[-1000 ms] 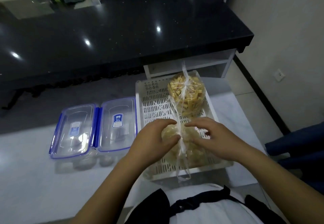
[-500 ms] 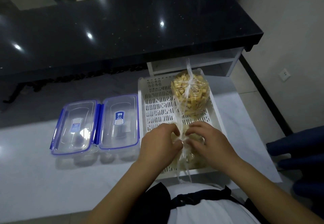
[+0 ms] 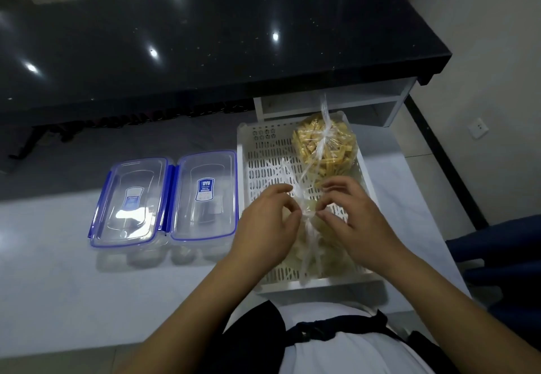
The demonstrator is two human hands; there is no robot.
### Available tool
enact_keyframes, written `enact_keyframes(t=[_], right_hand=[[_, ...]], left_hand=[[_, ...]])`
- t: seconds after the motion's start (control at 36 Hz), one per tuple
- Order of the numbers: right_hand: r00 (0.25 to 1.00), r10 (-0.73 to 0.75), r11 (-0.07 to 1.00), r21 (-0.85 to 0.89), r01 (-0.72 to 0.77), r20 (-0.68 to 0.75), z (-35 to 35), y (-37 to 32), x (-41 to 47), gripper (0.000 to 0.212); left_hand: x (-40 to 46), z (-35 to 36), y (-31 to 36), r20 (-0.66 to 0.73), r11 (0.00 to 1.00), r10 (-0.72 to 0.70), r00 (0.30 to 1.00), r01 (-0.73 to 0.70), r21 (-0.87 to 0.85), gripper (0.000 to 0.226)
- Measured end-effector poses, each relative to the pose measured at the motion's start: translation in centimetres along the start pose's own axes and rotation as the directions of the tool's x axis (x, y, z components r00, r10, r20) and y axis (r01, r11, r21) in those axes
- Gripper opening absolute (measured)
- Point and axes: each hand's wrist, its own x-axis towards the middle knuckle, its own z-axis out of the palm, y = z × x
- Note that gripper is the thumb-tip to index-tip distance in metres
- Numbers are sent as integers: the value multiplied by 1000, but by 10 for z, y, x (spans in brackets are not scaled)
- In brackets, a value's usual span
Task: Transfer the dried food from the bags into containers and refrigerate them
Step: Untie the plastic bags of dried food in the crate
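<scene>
A white perforated tray [image 3: 263, 168] on the pale counter holds two tied clear bags. The far bag [image 3: 325, 148] is full of yellow dried food. The near bag [image 3: 310, 244] holds paler pieces. My left hand [image 3: 263, 227] and my right hand [image 3: 354, 218] both pinch the knotted neck of the near bag from either side. Left of the tray stand two clear containers with blue-clipped lids, the left container [image 3: 128, 201] and the right container [image 3: 205, 195], both shut.
A black glossy countertop [image 3: 205, 37] runs across the back, above a white shelf unit [image 3: 336, 104]. A dark blue seat [image 3: 503, 244] is at the right. A wall socket [image 3: 477, 131] sits low on the right wall.
My fingertips have drawn in from the sides of the near bag to its knot. The camera has tilted slightly, so the scene sits a little higher and further right.
</scene>
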Motion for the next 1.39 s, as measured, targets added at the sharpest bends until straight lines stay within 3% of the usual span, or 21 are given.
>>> enact_keyframes(t=[0.19,0.33,0.53,0.67,0.75,0.86,1.0,1.22,1.39], right_hand=[[997,-36,987,153,46,-67,-39,-12,2,12],[994,21,986,168,-2,-112,-48,4,-6,17],[980,192,957,230,-176,-51,-22,27,-19,18],[995,100,982,162,-100,7,-24,18,-17,25],[993,74,991,101,-83,94,-22,5,-11,26],[998,33,994,-106,-28,46,-10,-7,-5,13],[999,-43,952,-302,49,25,-6,-10,-4,9],[973,-225,926,-320,200,-42,-37,-26,-4,9],[964,-265,926,-275,257,9,-61,-43,-4,26]], left_hand=[[-15,-26,-8,-86,956,-24,996,-3,-294,7],[-17,-23,-18,-118,969,-17,993,-13,-245,12],[-18,-3,-35,-11,969,-109,994,103,-225,5],[-15,-9,-34,-66,988,81,995,-88,-123,18],[-7,-15,-25,-5,967,255,967,-255,5,35],[8,-15,-8,165,894,377,911,-405,191,35],[22,-13,-3,201,847,426,882,-467,253,24],[10,-38,1,-52,913,386,921,-390,-123,8],[-8,-48,11,-162,890,422,892,-442,-115,7]])
